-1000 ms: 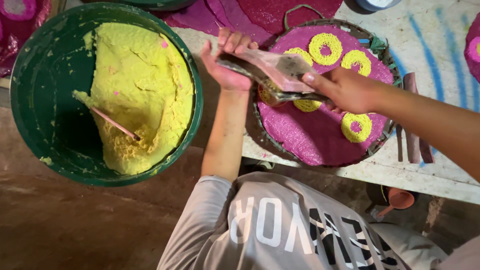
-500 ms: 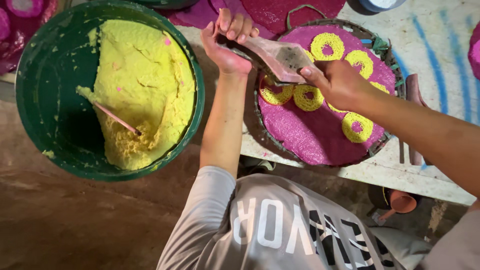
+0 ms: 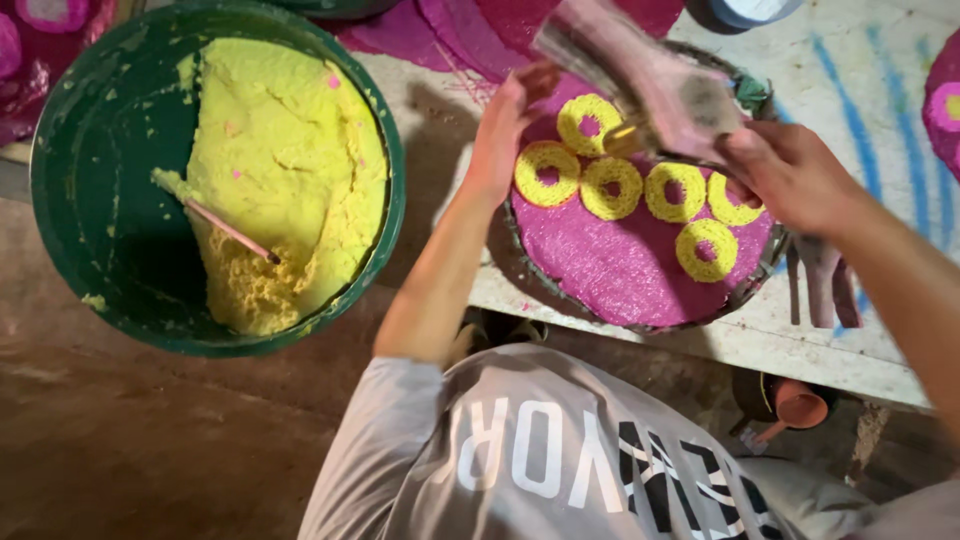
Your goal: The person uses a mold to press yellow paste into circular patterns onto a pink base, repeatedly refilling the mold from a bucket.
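A round tray (image 3: 560,298) with a magenta surface carries several yellow rings (image 3: 547,173) in a curved row. My right hand (image 3: 790,175) is over the tray's right side, shut on a pinkish flat tool (image 3: 660,85) that is blurred above the rings. My left hand (image 3: 510,120) is at the tray's upper left rim, fingertips close to the tool's far end; blur hides whether they touch it. To the left stands a green bucket (image 3: 395,200) of yellow paste (image 3: 290,170) with a thin stick (image 3: 230,230) in it.
The tray lies on a white table (image 3: 850,340) with blue streaks. Magenta sheets (image 3: 470,25) lie at the top, and another magenta disc (image 3: 945,110) at the right edge. Dark tools (image 3: 815,280) lie beside the tray. A small terracotta pot (image 3: 800,405) sits below on the brown floor (image 3: 150,440).
The tool has lifted up and away from the tray. More yellow rings now show in a row. My left hand has slid toward the tray's upper left rim.
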